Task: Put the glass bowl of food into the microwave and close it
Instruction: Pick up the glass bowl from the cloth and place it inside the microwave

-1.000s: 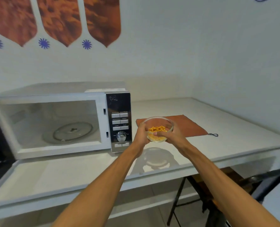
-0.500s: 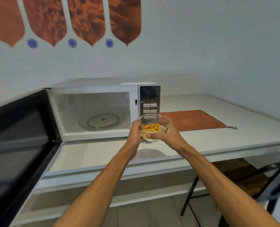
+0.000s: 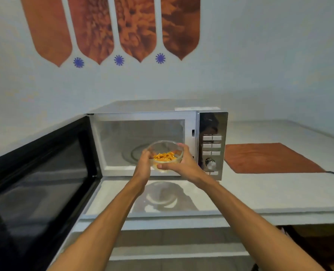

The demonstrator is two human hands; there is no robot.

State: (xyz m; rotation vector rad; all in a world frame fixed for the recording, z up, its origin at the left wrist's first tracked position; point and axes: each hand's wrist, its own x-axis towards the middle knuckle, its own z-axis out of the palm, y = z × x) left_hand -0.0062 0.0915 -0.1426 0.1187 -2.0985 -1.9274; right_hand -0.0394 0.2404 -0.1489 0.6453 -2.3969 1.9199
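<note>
the glass bowl [image 3: 165,154] has moved from beside the control panel to mid-frame, in front of the open microwave [image 3: 142,141] cavity, held above the desk [image 3: 259,192]. left hand [image 3: 143,165] and right hand [image 3: 183,164] are both curled around its sides, gripping it. the door [image 3: 35,182] swings wide at lower left.

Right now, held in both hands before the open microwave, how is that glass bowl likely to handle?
The bowl looks rigid, smooth glass, so probably slippery and breakable if dropped. The left hand and right hand both cup it, suggesting some weight. The food is a shallow pile, so spilling seems unlikely.
</note>
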